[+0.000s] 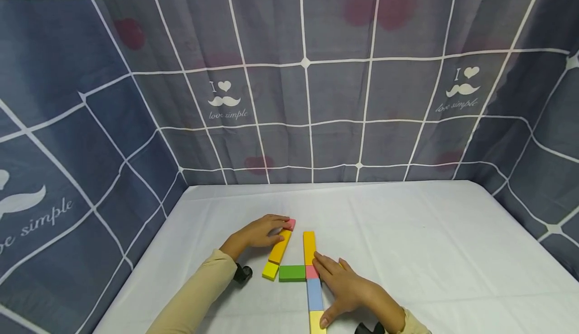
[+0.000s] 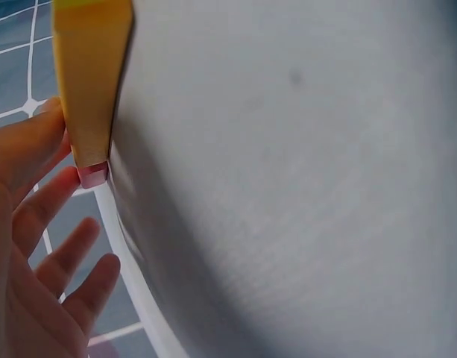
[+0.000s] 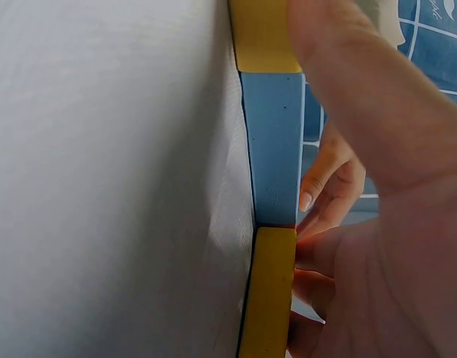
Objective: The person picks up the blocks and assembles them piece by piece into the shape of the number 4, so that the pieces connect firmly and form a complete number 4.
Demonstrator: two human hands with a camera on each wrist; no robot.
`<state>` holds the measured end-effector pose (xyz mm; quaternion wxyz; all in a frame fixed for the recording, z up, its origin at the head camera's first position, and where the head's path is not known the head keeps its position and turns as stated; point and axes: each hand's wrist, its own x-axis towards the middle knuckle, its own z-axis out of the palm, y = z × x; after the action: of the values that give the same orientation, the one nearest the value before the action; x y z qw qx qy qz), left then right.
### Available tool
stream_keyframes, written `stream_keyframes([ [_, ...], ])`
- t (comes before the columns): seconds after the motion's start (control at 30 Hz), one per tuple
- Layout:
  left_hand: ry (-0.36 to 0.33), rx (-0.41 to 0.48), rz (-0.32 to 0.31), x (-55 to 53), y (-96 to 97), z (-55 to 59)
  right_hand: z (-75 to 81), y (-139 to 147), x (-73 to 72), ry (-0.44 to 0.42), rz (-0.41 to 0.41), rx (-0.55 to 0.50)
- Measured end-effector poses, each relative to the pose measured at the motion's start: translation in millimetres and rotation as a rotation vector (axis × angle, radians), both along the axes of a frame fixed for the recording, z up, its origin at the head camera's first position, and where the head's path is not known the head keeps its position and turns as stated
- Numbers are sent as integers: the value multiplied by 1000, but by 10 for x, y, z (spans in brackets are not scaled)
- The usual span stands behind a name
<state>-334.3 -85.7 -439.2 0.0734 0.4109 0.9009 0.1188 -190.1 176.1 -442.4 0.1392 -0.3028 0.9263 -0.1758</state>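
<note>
Several coloured wooden blocks lie flat on the table in two rows. My left hand [image 1: 261,231] is at the far end of the slanted left row, its fingers touching a small pink block [image 1: 291,224] and its thumb beside an orange-yellow block [image 1: 280,246]. A small yellow block [image 1: 270,271] forms that row's near end. In the other row, my right hand [image 1: 346,286] spreads along an orange block [image 1: 309,247], a pink block [image 1: 311,272], a blue block [image 1: 314,295] and a pale yellow block [image 1: 315,321]. Its fingertips meet the pink block; the thumb rests on the pale yellow one.
A green block [image 1: 292,273] lies crosswise between the two rows, against the pink block. White cloth covers the table [image 1: 407,233]. A dark checked curtain [image 1: 334,98] encloses the back and sides. Dark wrist cameras sit near both sleeves.
</note>
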Motion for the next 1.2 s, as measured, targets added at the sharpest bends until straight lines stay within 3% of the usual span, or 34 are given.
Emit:
stream_keyframes([
  [0.4,10,7,26,13,1,-5,10,-3,5,-1,5,-1],
  [1.2,59,3,8,47,8,-7,-14,2,-3,-9,2,-7],
])
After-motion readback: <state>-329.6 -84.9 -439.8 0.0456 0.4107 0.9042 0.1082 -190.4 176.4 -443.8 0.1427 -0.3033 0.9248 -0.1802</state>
